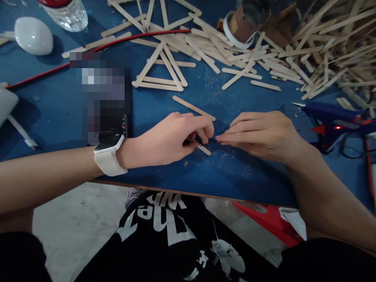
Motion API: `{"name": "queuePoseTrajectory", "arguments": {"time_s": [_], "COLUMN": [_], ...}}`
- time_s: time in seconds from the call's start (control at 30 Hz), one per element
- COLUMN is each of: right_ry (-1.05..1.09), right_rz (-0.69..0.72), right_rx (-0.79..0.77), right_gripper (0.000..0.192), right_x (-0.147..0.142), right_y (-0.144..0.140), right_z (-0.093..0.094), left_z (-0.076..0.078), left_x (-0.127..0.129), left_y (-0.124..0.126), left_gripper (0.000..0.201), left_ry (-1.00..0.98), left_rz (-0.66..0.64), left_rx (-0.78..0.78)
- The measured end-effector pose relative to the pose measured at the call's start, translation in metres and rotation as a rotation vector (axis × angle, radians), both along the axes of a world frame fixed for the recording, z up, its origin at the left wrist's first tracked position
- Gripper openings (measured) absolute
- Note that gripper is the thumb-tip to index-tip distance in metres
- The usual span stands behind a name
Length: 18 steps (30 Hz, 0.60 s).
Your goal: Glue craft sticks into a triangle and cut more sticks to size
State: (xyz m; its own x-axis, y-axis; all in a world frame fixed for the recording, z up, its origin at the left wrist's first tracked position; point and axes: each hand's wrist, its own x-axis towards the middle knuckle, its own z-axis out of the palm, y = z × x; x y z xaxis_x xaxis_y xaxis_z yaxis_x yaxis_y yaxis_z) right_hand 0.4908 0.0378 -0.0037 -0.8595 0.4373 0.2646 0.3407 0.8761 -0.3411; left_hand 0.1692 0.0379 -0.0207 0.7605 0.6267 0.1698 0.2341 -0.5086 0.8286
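the left hand (170, 137) pinched a short wooden stick (203, 149) flat on the blue table (223, 172), near its front edge. the right hand (258, 133) lay beside it, fingers together, fingertips touching the stick; i could not tell whether it gripped anything. a glue gun (331, 121) rested nearby.

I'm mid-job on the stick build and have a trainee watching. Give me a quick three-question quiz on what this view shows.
1. True or false: the left hand and the right hand meet fingertip to fingertip over a short stick piece on the blue table.
2. Which lies to the right of the right hand? A) white bulb B) glue gun C) water bottle
3. Fill in: the finished stick triangle lies just beyond the hands, near the red ____.

Key:
1. True
2. B, the glue gun; the white bulb and water bottle are far left.
3. cable
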Motion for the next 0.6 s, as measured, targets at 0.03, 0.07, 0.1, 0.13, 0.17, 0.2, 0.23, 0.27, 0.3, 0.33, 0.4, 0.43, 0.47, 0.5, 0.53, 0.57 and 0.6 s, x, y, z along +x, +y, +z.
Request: {"name": "queuePoseTrajectory", "arguments": {"time_s": [0.03, 0.07, 0.1, 0.13, 0.17, 0.2, 0.23, 0.27, 0.3, 0.33, 0.4, 0.43, 0.47, 0.5, 0.53, 0.57, 0.6], "right_ry": [0.001, 0.0, -0.005, -0.009, -0.003, 0.006, 0.016, 0.027, 0.036, 0.04, 0.034, 0.035, 0.039, 0.047, 0.059, 0.07, 0.077], "right_rz": [-0.011, -0.022, -0.031, -0.036, -0.036, -0.036, -0.038, -0.04, -0.042, -0.041, -0.039, -0.037, -0.037, -0.038, -0.036, -0.033, -0.03], "right_rx": [-0.007, -0.011, -0.012, -0.009, 0.002, 0.015, 0.027, 0.04, 0.051, 0.058, 0.064, 0.067, 0.069, 0.073, 0.078, 0.084, 0.093], "right_gripper": [0.022, 0.024, 0.026, 0.027, 0.027, 0.026, 0.025, 0.025, 0.024, 0.023, 0.022, 0.022, 0.021, 0.021, 0.02, 0.02, 0.02], "right_x": [0.001, 0.001, 0.002, 0.002, 0.002, 0.002, 0.001, 0.0, -0.001, -0.002, -0.003, -0.004, -0.005, -0.005, -0.006, -0.006, -0.006], "right_y": [0.0, 0.0, 0.0, -0.001, -0.002, -0.002, -0.003, -0.004, -0.004, -0.004, -0.004, -0.004, -0.004, -0.004, -0.005, -0.005, -0.005], "right_z": [-0.002, -0.003, -0.005, -0.006, -0.008, -0.009, -0.009, -0.01, -0.011, -0.011, -0.012, -0.013, -0.013, -0.014, -0.014, -0.015, -0.016], "left_z": [0.0, 0.001, 0.001, 0.001, 0.001, 0.001, 0.001, 0.001, 0.001, 0.001, 0.001, 0.001, 0.0, 0.0, 0.0, -0.001, -0.002], "left_x": [0.0, 0.0, 0.0, 0.001, 0.001, 0.001, 0.001, 0.001, 0.001, 0.001, 0.001, 0.001, 0.002, 0.002, 0.002, 0.002, 0.002], "left_y": [0.0, 0.0, 0.0, 0.0, 0.0, 0.0, 0.001, 0.001, 0.001, 0.001, 0.001, 0.001, 0.001, 0.001, 0.001, 0.001, 0.001], "left_gripper": [0.038, 0.038, 0.037, 0.037, 0.036, 0.036, 0.036, 0.036, 0.036, 0.036, 0.037, 0.037, 0.037, 0.037, 0.037, 0.037, 0.038], "left_ry": [0.0, -0.001, 0.0, 0.001, 0.002, 0.002, 0.001, 0.0, -0.002, -0.005, -0.006, -0.006, -0.007, -0.011, -0.017, -0.025, -0.033], "left_rz": [0.001, 0.0, 0.001, 0.0, 0.001, 0.003, 0.004, 0.004, 0.004, 0.004, 0.002, 0.002, 0.004, 0.007, 0.009, 0.01, 0.008], "left_rx": [-0.001, -0.002, -0.002, -0.003, -0.004, -0.005, -0.005, -0.006, -0.007, -0.008, -0.013, -0.016, -0.019, -0.022, -0.025, -0.027, -0.029]}}
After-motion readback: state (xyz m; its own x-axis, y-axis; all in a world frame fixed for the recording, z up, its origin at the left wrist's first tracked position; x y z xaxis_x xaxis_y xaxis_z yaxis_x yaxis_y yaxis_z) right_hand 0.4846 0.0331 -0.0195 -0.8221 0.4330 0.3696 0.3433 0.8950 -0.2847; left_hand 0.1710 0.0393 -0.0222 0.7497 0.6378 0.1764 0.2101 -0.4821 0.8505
